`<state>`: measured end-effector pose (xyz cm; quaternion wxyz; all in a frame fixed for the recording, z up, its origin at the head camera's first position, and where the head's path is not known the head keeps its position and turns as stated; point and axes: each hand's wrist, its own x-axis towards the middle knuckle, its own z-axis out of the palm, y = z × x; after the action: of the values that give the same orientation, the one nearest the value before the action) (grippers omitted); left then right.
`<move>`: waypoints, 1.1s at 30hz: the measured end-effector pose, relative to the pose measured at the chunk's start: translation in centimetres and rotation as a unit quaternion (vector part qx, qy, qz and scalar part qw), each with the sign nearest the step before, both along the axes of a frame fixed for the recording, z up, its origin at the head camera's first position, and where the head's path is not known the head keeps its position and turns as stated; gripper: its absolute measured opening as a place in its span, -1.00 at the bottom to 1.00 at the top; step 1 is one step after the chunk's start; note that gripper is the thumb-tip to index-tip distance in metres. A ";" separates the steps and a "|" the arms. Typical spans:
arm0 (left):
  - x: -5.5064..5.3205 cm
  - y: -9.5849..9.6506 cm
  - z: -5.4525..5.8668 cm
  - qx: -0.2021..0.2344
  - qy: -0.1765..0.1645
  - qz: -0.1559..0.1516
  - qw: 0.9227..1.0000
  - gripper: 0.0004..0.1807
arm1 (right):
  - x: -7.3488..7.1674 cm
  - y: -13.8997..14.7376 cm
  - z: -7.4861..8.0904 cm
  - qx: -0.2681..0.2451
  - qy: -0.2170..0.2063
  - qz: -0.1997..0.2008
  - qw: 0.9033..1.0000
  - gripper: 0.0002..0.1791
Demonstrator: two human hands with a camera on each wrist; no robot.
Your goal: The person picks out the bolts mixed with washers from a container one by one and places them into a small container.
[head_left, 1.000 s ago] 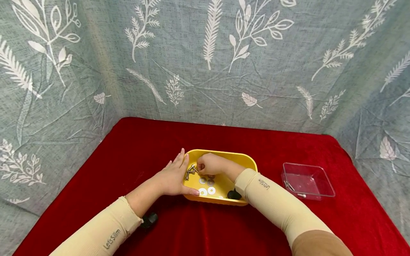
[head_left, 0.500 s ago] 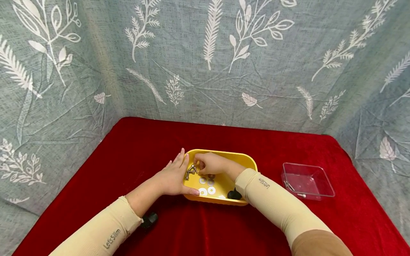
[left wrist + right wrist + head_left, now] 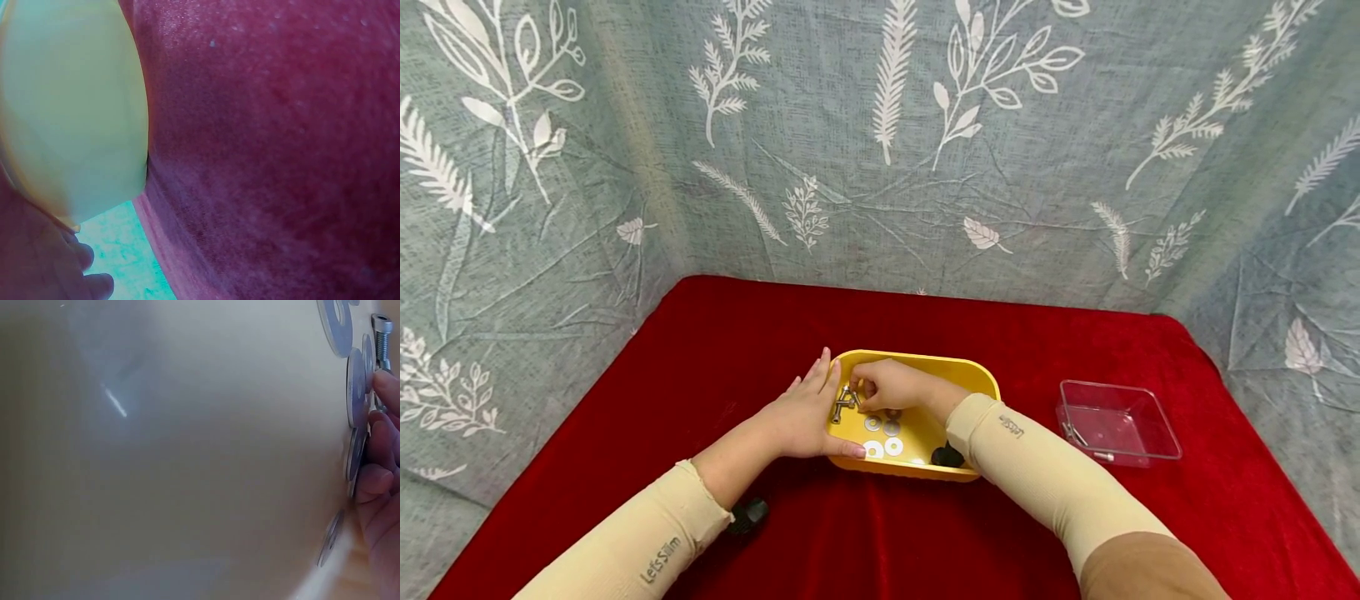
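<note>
Left hand (image 3: 797, 421) is splayed across the bin's (image 3: 917, 469) left end, probably so it won't skate on the cloth (image 3: 760, 333), while the right hand (image 3: 891, 385) has fingers curled by the bolts (image 3: 382, 340) inside, near some washers (image 3: 339, 340), can't tell if gripping one.

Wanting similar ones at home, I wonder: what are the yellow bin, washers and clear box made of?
Yellow bin: probably plastic, smooth with soft glare. Washers: likely metal, silvery-grey with bright edges. Clear box: glossy, probably plastic, possibly glass; red shows through it.
</note>
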<state>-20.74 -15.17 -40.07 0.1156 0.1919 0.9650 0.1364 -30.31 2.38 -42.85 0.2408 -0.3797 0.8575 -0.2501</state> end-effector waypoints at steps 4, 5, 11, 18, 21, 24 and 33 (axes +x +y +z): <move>0.0 0.0 0.1 0.001 0.000 -0.001 1.000 0.40 | 0.0 -0.1 -0.1 0.007 0.013 0.002 1.000 -0.78; 0.0 0.0 0.1 0.001 0.000 -0.002 1.000 0.40 | 0.0 -0.2 -0.2 0.009 0.016 0.003 1.000 -0.79; 0.2 -0.1 0.2 0.001 0.002 -0.004 1.000 0.40 | 0.1 -0.2 -0.1 0.010 0.016 -0.007 1.000 -0.83; 0.2 -0.1 0.2 -0.002 0.002 -0.004 1.000 0.41 | -0.2 -0.1 0.5 0.007 0.014 -0.001 1.000 -0.87; 0.2 0.0 0.2 -0.005 0.006 -0.007 1.000 0.41 | -0.4 0.1 0.8 0.001 0.022 0.003 1.000 -0.88; 0.2 0.0 0.3 -0.002 0.007 -0.007 1.000 0.41 | -0.5 0.2 1.2 -0.005 0.042 0.011 0.999 -0.88; 0.3 0.0 0.4 0.000 0.003 0.006 1.000 0.42 | -0.8 0.8 2.5 0.000 0.048 0.010 0.999 -0.88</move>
<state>-20.43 -15.16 -39.68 0.1122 0.1864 0.9665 0.1361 -31.16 3.14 -40.38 0.2022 -0.3996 0.8643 -0.2290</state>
